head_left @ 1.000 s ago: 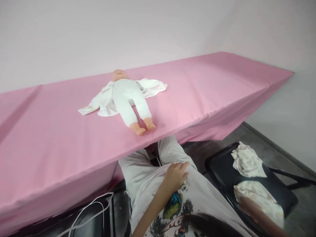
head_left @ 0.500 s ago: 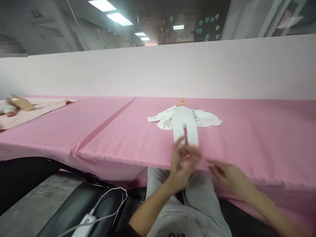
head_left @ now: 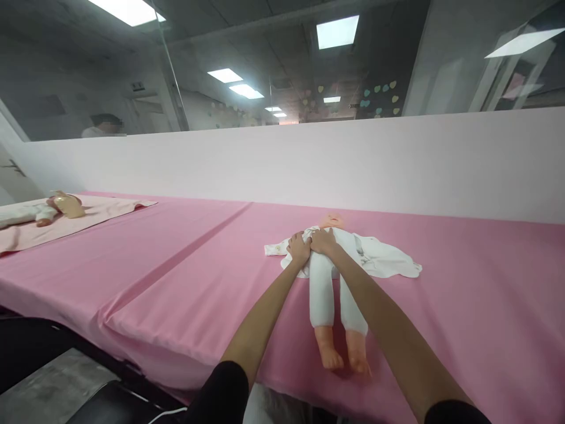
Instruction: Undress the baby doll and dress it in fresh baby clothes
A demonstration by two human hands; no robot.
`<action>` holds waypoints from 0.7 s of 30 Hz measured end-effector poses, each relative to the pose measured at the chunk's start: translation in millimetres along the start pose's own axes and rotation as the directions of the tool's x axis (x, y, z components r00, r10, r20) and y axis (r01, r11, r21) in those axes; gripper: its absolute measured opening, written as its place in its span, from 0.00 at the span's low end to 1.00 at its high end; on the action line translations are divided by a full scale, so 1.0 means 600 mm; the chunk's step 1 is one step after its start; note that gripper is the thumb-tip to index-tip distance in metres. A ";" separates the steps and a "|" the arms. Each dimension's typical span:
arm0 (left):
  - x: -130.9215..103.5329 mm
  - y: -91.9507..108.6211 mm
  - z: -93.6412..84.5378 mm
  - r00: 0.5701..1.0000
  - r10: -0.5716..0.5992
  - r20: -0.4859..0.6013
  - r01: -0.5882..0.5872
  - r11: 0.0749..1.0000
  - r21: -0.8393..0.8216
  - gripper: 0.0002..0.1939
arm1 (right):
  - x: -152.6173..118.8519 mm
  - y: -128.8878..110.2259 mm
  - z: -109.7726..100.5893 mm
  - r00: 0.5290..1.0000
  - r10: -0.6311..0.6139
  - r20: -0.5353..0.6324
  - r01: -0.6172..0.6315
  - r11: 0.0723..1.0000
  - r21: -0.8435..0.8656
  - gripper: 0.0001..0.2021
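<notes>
A baby doll [head_left: 321, 294] in white leggings lies on its back, feet toward me, with a white baby shirt [head_left: 388, 259] spread out beneath it. My left hand [head_left: 299, 248] is on the shirt's left part, beside the doll's upper body, fingers bent over the cloth. Right against it, my right hand [head_left: 323, 241] reaches across the doll to the same side, fingers curled at the shirt's edge by the chest. Both hands look closed on the cloth; the fingertips and the doll's arm there are partly hidden. The doll's head shows just beyond my hands.
A pink sheet [head_left: 198, 277] covers the long table, with a low white wall and glass behind. At the far left, a pale pink cloth [head_left: 110, 207] bears another doll [head_left: 26, 215] and a yellowish pump bottle [head_left: 68, 205]. A black chair [head_left: 115, 406] stands at lower left.
Both hands have moved forward from the table's front edge, by the doll's feet, up to the shirt beside the doll's chest. The view has shifted, and I lean closer.
</notes>
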State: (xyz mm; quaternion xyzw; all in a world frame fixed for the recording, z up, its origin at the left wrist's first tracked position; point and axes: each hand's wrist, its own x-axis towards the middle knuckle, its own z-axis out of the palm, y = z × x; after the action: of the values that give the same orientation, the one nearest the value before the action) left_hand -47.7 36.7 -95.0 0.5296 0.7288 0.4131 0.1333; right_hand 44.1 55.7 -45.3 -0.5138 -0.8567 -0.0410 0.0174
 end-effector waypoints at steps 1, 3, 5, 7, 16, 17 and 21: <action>0.006 -0.005 0.001 1.000 0.013 -0.001 -0.013 1.000 0.017 0.22 | 0.010 -0.002 0.001 1.000 -0.013 0.015 0.014 1.000 -0.011 0.20; 0.016 -0.015 0.002 0.999 0.052 0.002 -0.052 0.996 0.071 0.23 | 0.027 -0.005 0.000 0.998 -0.048 0.043 0.049 0.998 -0.027 0.20; 0.025 -0.025 0.004 0.997 0.083 -0.005 -0.082 0.987 0.137 0.24 | 0.044 -0.005 -0.001 0.993 -0.083 0.080 0.086 0.996 -0.032 0.19; 0.032 -0.036 0.006 0.995 0.097 -0.015 -0.092 0.977 0.191 0.23 | 0.059 -0.002 -0.001 0.986 -0.109 0.123 0.113 0.993 -0.025 0.19; 0.044 -0.052 0.021 0.984 0.155 -0.087 -0.121 0.944 0.306 0.20 | 0.100 0.009 0.029 0.983 -0.158 0.091 0.158 0.987 0.011 0.25; 0.045 -0.051 0.021 0.983 0.156 -0.092 -0.118 0.938 0.326 0.19 | 0.099 0.009 0.032 0.987 -0.146 0.064 0.146 0.989 0.011 0.26; 0.055 -0.055 0.009 0.980 0.180 -0.080 -0.138 0.918 0.372 0.15 | 0.085 0.018 0.033 0.996 -0.078 -0.046 0.080 0.996 0.045 0.32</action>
State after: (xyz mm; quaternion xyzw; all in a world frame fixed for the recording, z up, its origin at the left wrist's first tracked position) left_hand -79.6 65.3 -115.1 0.5785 0.7535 0.3096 -0.0426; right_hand 30.1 107.5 -60.9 -0.4780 -0.8765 -0.0329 0.0467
